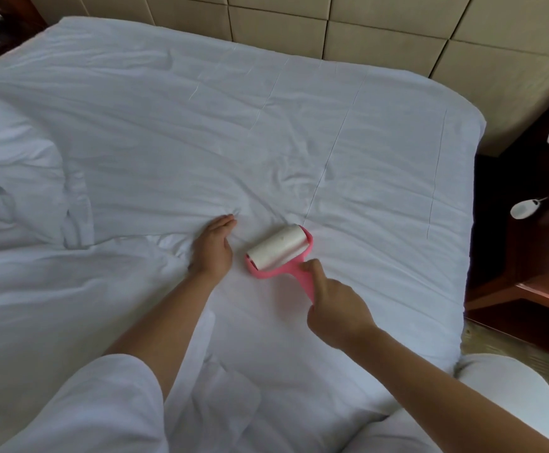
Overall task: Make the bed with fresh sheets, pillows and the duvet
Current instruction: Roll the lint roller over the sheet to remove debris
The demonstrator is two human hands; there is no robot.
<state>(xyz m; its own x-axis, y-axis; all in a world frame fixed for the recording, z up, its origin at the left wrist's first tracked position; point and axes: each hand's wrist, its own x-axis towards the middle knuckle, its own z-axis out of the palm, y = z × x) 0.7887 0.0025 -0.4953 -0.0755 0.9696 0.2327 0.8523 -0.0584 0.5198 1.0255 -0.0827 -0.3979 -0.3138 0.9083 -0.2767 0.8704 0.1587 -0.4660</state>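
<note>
Near edge of the bed first: the right hand [338, 308] wraps curled fingers round the pink handle of the lint roller [278, 250], forefinger pointing up the stem, drum down on the sheet [348, 178]. Just beside it the left hand [212, 248] lies flat, fingers straight, pinning the cloth. That sheet looks light, soft and quick to bunch, so I'd take it at an edge or corner, pulling taut. Left side, a rumpled duvet [14, 178] is heaped, bulky but limp. Far edge meets the headboard [381, 27].
</note>
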